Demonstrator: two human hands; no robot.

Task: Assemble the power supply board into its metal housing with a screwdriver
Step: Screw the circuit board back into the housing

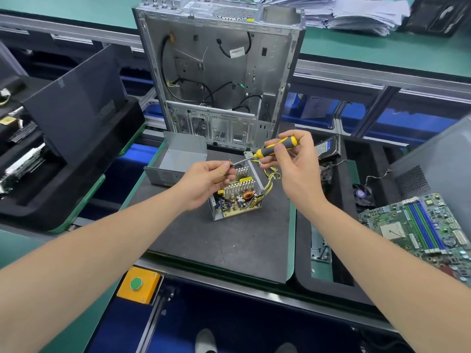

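Yellow-and-grey handle of the screwdriver (266, 151) sits in your right hand (297, 164); fingers and thumb are curled round it, a closed grip, tool raised and slanting down to the left. Your left hand (206, 179) meets the bare metal end of the screwdriver; thumb and forefinger are pinched narrow on the tip, other fingers loosely curled under; cannot tell if anything small is held between the fingertips (227, 166).

Both hands hover over the power supply board (238, 200); the board lies inside its metal housing (213, 207), an open grey box on the dark mat (229, 243); finned heat sinks, a copper coil and yellow wires show, the wires spilling over the right side. Your left hand overlaps the housing's upper left edge in view; touching or not, cannot tell.

Just left of the housing lies a bent grey metal cover (178, 159), apart from it; behind both stands an open computer chassis (221, 72), upright, black cables inside. To the right, well apart: a green motherboard (420, 225) with blue slots, a small black fan (363, 194) and a hard drive (327, 149). Near the front edge sits an orange box with a green button (135, 283); stacked papers (356, 14) lie at the top right.
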